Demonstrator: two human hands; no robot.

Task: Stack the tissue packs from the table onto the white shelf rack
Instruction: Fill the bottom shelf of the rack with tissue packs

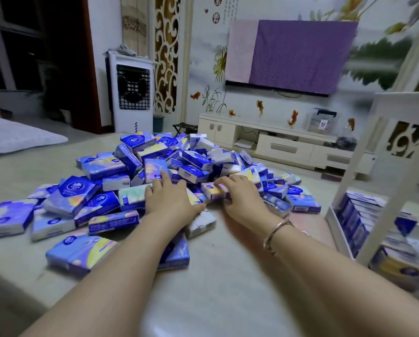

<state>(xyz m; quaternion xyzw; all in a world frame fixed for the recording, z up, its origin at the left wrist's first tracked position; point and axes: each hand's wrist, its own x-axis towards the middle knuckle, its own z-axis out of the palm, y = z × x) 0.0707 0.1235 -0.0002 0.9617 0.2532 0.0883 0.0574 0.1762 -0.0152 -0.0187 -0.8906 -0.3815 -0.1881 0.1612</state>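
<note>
A big heap of blue and purple tissue packs (152, 161) covers the middle of the table (227, 276). My left hand (170, 199) lies flat on the packs at the heap's near side, fingers stretched forward and touching a purple pack (154, 170). My right hand (242, 198) is just to the right, its fingers curled over a small pinkish-purple pack (212, 190) at the heap's front. The white shelf rack (395, 147) stands at the right edge, with several packs (359, 215) stacked in rows on its low shelf.
Loose packs lie scattered at the near left (79, 251) and partly under my left forearm (176, 251). Beyond the table stand a white TV cabinet (283, 144), a covered TV (298, 54) and a white air cooler (131, 93).
</note>
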